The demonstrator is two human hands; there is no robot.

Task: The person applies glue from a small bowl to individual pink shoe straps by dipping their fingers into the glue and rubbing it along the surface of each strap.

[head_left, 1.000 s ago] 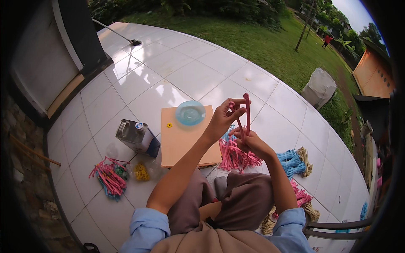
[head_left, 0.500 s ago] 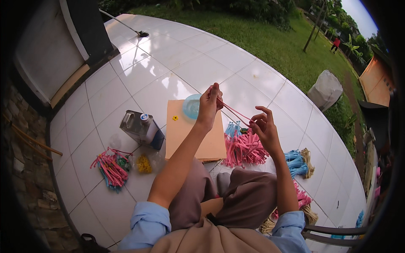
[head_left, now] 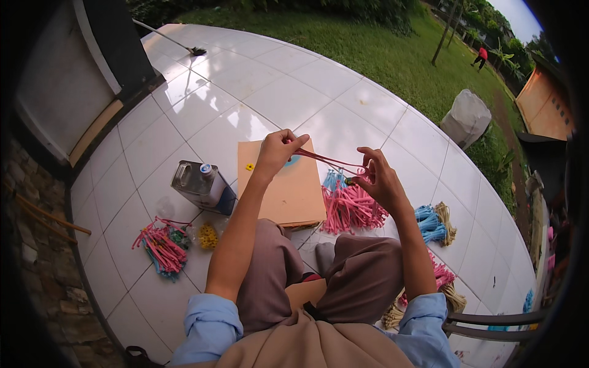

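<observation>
- Fingers (head_left: 299, 141) of the left hand (head_left: 276, 152) are clamped on thin pink flexible cords (head_left: 331, 160); the right hand (head_left: 381, 179) has its index finger and thumb apart, and whether its other fingers grip the cords I cannot tell.
- Glossy white square floor tiles (head_left: 276, 98) reach a green grass lawn (head_left: 343, 55); a brown stone wall (head_left: 49, 288) stands at left.
- Near the middle, a flat tan rectangular board (head_left: 282, 199) lies just beside a heap of pink strips (head_left: 354, 211).
- Both bare forearms (head_left: 233, 251) reach forward, left hand above the board, right hand near the heap, the cords stretched between them.
</observation>
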